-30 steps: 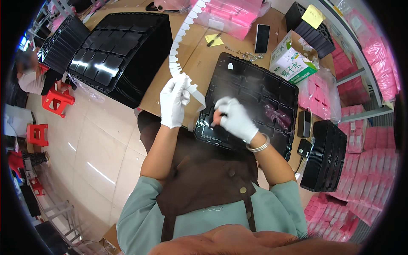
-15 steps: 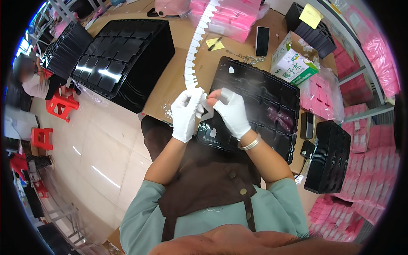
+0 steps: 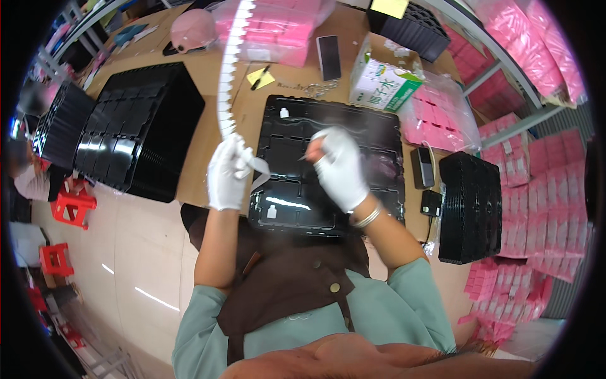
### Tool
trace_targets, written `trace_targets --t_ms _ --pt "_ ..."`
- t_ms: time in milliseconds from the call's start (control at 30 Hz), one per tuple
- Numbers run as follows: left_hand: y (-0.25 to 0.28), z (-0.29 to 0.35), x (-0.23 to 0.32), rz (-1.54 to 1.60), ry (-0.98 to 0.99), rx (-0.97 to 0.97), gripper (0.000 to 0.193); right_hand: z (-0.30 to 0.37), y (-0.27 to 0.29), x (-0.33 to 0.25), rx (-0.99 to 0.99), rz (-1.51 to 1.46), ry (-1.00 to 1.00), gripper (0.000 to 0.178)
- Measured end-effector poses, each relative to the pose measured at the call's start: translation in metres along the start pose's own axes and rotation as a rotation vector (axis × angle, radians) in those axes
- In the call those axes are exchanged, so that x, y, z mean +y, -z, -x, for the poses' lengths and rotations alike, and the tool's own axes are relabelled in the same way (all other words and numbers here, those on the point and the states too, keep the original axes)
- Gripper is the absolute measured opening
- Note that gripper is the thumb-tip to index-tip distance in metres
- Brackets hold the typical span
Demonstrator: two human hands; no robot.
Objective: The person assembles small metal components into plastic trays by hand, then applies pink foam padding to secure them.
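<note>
My left hand (image 3: 228,175), in a white glove, is closed on the lower part of a long strip of white labels (image 3: 225,82). The strip runs away to the far edge, and its loose backing tail (image 3: 259,172) curls out to the right of the hand. My right hand (image 3: 343,169), also gloved, with bare fingertips, hovers above a black plastic tray (image 3: 297,151). Its fingers are pinched; something thin may be at their tips, but motion blurs it. On the tray sit a small white label (image 3: 283,113) at the far left and another white label (image 3: 271,211) near the front.
Tall stacks of black trays (image 3: 142,126) stand left, with a smaller stack (image 3: 470,208) right. Behind the tray are a phone (image 3: 328,57), a pen (image 3: 260,77) on a yellow note, a carton (image 3: 385,76) and bagged pink pieces (image 3: 439,117). Red stools (image 3: 74,208) stand on the floor.
My right hand has drawn away from my left, moving right over the tray. My left hand keeps the label strip. The whole view has shifted, with the table things now further left.
</note>
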State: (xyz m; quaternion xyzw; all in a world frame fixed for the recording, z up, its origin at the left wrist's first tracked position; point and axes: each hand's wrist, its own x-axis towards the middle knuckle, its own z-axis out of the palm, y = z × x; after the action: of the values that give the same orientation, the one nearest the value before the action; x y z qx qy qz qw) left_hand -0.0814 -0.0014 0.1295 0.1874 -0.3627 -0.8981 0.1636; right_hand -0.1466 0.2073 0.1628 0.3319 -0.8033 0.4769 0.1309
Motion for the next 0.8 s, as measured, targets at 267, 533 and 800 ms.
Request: trace_targets --t_ms 267,533,800 --pt "-0.005 0.017 0.007 -0.2 -0.154 0.052 0.019 -0.027 0.123 0.206 -0.208 0.904 -0.258 0.015" --pt "-0.028 0.031 -0.005 -0.413 -0.18 -0.022 0.019 -0.046 0.122 0.197 -0.295 0.951 -0.555 0.055" --pt "-0.04 0.042 -0.016 -0.447 -0.188 -0.081 0.016 0.001 -0.009 -0.007 -0.302 -0.499 -0.301 0.021"
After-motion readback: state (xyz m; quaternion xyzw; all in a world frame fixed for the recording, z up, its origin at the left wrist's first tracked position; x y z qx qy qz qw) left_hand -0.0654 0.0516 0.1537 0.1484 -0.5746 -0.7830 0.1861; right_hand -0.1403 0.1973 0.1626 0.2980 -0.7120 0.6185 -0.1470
